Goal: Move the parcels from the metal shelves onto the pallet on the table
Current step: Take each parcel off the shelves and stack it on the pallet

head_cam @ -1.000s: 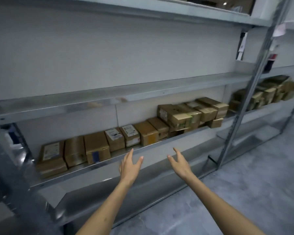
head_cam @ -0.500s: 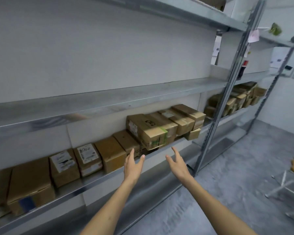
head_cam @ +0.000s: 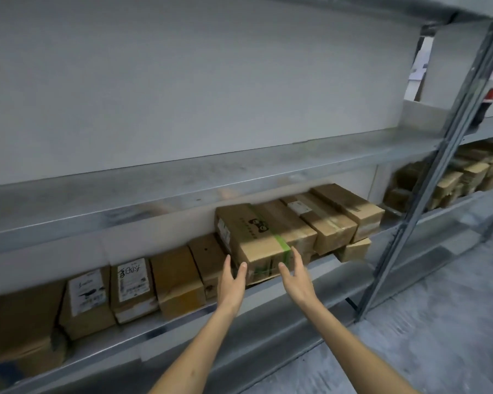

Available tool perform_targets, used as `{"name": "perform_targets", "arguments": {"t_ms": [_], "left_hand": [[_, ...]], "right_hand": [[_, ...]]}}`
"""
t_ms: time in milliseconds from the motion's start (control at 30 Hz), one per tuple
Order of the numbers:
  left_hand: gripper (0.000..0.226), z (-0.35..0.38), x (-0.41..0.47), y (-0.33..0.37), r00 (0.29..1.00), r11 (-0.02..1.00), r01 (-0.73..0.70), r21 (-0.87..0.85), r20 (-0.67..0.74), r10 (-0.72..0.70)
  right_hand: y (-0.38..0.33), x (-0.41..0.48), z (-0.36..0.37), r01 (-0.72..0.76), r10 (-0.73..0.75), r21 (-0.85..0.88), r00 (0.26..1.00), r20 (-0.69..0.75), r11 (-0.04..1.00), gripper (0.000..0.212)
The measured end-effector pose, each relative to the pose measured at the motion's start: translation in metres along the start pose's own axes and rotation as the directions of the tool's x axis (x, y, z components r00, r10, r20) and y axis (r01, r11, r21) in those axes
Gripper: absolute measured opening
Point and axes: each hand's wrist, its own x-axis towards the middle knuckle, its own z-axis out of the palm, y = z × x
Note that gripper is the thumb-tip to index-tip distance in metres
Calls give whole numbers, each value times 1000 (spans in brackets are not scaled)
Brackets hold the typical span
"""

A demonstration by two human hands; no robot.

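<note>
Both bare hands are stretched toward the metal shelf (head_cam: 182,325) that carries a row of cardboard parcels. The left hand (head_cam: 231,282) is open with the fingers straight and together, and its fingertips are at the near left corner of the big box with green tape (head_cam: 262,237); whether they touch the cardboard, I cannot tell. The right hand (head_cam: 295,275) is also open, palm turned to the left, just beside the green strap at the near end of the same box. No hand holds anything.

This box lies on top of other parcels and is a little tilted, its near end over the shelf edge. To the right of it are two more brown boxes (head_cam: 333,220), side by side. To the left, lower on the shelf, stand smaller parcels, two of them with white labels (head_cam: 133,280). Farther right, behind the grey upright post (head_cam: 427,172), more parcels are seen on the next shelf section (head_cam: 461,177), blurred.
</note>
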Motion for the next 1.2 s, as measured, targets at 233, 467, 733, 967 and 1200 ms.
{"name": "perform_targets", "arguments": {"t_ms": [233,467,733,967,1200], "left_hand": [[65,44,22,14,991,991,42,-130,-124,-58],[56,74,32,14,969,974,65,-219,-220,-114],[51,69,10,16,957,958,18,-287,-272,-99],[48,35,-30,18,943,961,-43,-274,-329,-52],[44,-48,-99,-3,904,947,-46,-317,-418,-95]], "right_hand": [[19,64,-10,15,-15,1,987,160,1000,58],[38,77,-9,19,-22,13,975,223,1000,52],[34,77,-10,54,-75,112,979,191,992,35],[13,52,6,79,-148,256,954,261,963,31],[-24,-16,59,92,-260,379,869,420,921,29]]}}
